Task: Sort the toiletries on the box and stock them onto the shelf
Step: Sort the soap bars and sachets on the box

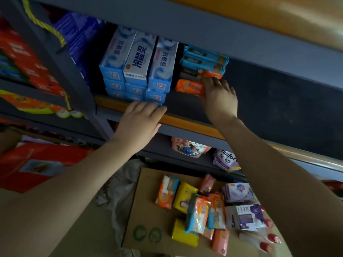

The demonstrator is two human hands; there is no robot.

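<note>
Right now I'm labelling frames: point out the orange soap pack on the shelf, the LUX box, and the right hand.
orange soap pack (189,87), head view, front face.
LUX box (246,217), head view, top face.
right hand (220,97), head view, back of hand.

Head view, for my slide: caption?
Right hand sets orange soap pack on grey shelf; left hand rests on its edge.

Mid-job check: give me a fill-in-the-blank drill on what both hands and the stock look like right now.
1. The right hand touches an ____ soap pack on the shelf.
2. The left hand rests on the shelf's front ____.
3. The unsorted packs lie on a ____ box below.
4. The white LUX box carries ____ print.

Missing words: orange; edge; cardboard; purple
</note>
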